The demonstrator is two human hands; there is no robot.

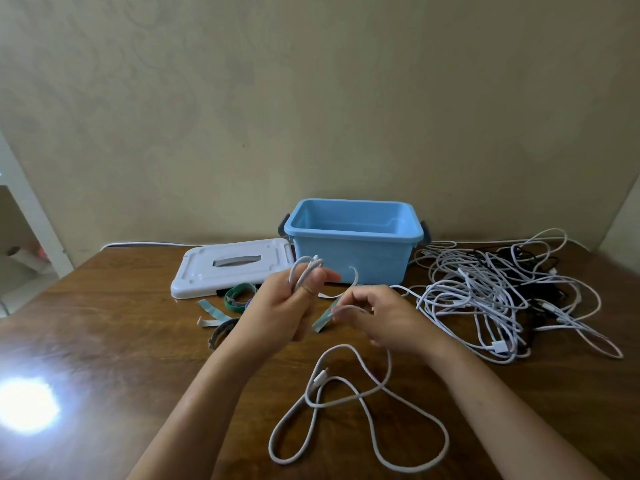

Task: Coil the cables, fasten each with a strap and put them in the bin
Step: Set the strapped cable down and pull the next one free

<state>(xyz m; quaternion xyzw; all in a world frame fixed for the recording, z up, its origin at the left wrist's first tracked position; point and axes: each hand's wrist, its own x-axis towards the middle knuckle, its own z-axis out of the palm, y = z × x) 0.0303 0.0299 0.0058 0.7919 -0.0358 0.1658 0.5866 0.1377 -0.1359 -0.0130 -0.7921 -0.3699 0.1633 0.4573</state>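
Nearest, loose loops of the white cable [349,407] lie on the brown surface [121,341], one plug end among them. Both forearms reach forward over it, hands raised above the surface. Left hand [287,306] upright, fingers curled and clamped on a few small coils of the same cable, loops poking above the fingertips. Right hand [381,320] palm down, fingers bent, pinching the cable run just beside the left hand; cable trails down under the right wrist. Behind the hands, several straps [239,296] scattered on the surface. Right side, a tangled cable pile [502,296], white and black. Farther back, white lid [235,268] lying flat, blue bin [353,237] open beside it, against the wall.
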